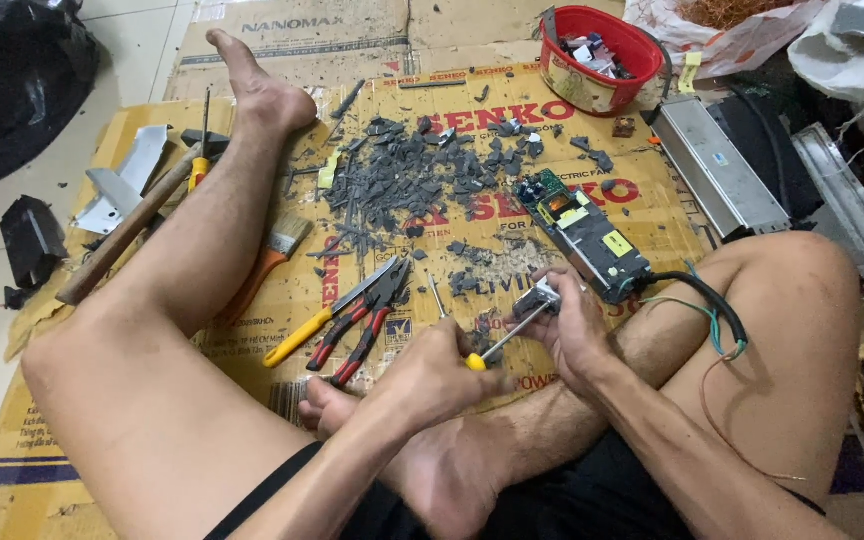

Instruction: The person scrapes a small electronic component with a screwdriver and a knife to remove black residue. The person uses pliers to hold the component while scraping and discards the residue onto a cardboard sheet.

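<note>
I sit on flattened cardboard (252, 300) with my legs spread. My left hand (437, 372) is shut on a yellow-handled screwdriver (505, 335), whose shaft points up and right. Its tip meets a small grey metal part (536, 298) that my right hand (574, 325) grips just above my shin. A long black circuit board unit (584, 232) with yellow stickers lies right behind that hand. A black cable with green and brown wires (717, 318) runs from the unit over my right knee.
Red-handled pliers (364, 325), a yellow-handled knife (324, 315) and a thin screwdriver (436, 296) lie left of my hands. Grey plastic shards (417, 170) cover the cardboard's middle. A paintbrush (270, 258), a hammer (122, 235), a red bucket (602, 55) and silver metal casings (720, 165) surround me.
</note>
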